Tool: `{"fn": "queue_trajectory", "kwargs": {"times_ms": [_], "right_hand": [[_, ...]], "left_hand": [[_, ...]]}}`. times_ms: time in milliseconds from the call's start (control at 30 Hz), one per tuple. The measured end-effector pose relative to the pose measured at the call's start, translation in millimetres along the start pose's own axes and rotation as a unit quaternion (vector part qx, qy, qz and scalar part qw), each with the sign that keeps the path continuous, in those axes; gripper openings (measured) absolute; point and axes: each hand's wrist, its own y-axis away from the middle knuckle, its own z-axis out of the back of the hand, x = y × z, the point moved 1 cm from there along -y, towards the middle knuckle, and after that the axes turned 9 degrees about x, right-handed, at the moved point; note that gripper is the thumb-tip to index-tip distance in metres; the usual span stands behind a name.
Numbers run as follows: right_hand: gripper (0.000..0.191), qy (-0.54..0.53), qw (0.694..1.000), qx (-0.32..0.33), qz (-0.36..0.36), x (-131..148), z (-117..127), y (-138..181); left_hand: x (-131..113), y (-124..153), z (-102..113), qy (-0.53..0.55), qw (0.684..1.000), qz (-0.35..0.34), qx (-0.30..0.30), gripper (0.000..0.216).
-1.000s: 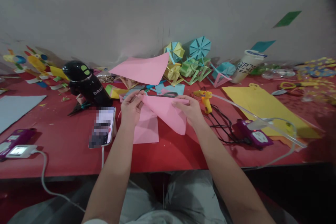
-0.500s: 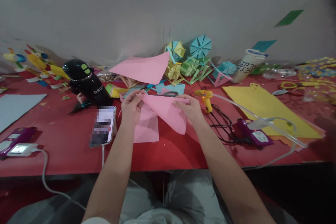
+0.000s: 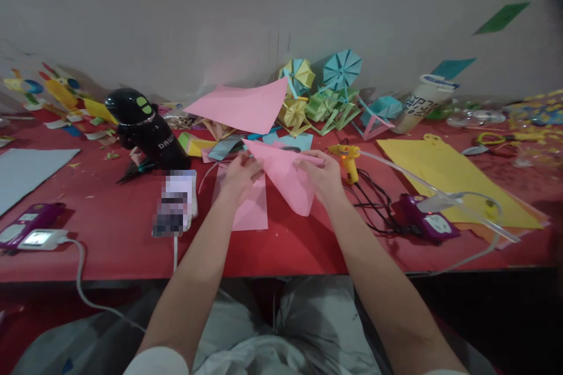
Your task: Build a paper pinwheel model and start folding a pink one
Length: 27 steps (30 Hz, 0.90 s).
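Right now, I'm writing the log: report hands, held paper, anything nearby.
Right hand holding pink paper. Left hand beside its left edge, contact unclear. Second pink sheet beneath left hand; glue gun near right hand.

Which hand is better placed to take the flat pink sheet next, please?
Probably the left hand: it is nearer the flat pink sheet and partly covers it in this view. The right hand is farther away and pinches the curled pink paper.

Dim, diffuse light lies over the red table (image 3: pixel 285 255), with soft shadows on the grey board (image 3: pixel 197 23) and deep darkness below the near right edge. The black flask (image 3: pixel 160 139) carries a faint sheen, and pixelation hides the phone's screen (image 3: pixel 176 205). Fine detail is soft, and the far right corner is vignetted.
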Motion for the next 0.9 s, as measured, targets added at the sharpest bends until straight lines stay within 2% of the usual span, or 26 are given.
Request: {"fn": "queue_trajectory", "kwargs": {"times_ms": [67,100,300,367,667,900], "right_hand": [[0.029,-0.006,1.000,-0.003,0.001,-0.7,-0.2,-0.4],[0.029,-0.012,1.000,-0.004,0.003,-0.9,-0.2,-0.4],[0.027,-0.017,1.000,-0.003,0.004,1.2,0.6,0.3],[0.028,0.001,1.000,-0.006,-0.009,2.1,0.7,0.5],[0.029,0.026,0.999,-0.023,-0.019,-1.5,3.1,-1.9],[0.031,0.089,0.996,-0.015,-0.022,0.6,5.1,-2.1]], "left_hand": [[7.5,3.8,-7.6,-0.039,0.998,0.028,0.048,0.052],[10.0,5.2,-10.3,-0.058,0.996,0.035,0.053,0.053],[7.3,4.9,-8.1,-0.074,0.996,0.036,-0.045,0.034],[5.5,4.3,-5.4,-0.082,0.994,0.032,-0.063,0.035],[7.2,1.5,-3.3,-0.110,0.989,-0.077,-0.065,0.031],[6.7,0.5,2.3,-0.113,0.989,-0.053,-0.080,0.030]]}}
